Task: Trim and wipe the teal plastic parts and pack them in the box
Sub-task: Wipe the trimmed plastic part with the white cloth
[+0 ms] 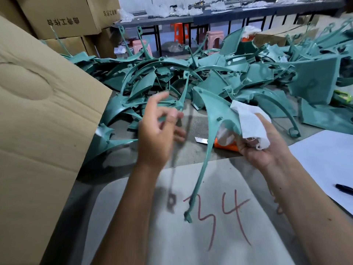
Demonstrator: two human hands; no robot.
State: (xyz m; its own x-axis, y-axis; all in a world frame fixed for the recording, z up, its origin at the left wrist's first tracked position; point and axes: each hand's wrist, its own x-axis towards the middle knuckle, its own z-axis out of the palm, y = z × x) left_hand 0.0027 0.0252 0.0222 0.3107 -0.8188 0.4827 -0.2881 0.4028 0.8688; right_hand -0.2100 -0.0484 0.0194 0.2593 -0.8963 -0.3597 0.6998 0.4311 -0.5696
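The right hand [267, 148] is clenched around a white cloth [250, 127] and, with it, the broad upper end of a teal plastic part [215, 115]. The cloth is bunched in the palm and folds over the part's wide edge. From that grip the part narrows into a long curved strip that runs down and to the left; its small end tab hangs just above a sheet [219, 236] marked "34" in red, which lies on the near tabletop [193, 150].

The left hand [158, 134] is raised to the left of the held part. Its fingers are loosely spread and blurred. A thin teal piece sits among the fingertips, but the blur prevents a judgement on whether the hand grips it.

A large pile of teal parts [191, 77] covers the far tabletop from left to right. The pile contains curved strips, fan-shaped panels and flat plates, tangled together.

An open cardboard box [38, 131] stands at the near left, with its flap leaning toward the pile. An orange-handled knife [221, 143] lies on the tabletop below the held part, partly hidden by the right hand. A white paper sheet [324, 159] lies at the near right with a dark pen [343, 188] on it. Stacked cartons [63, 18] stand at the far left.
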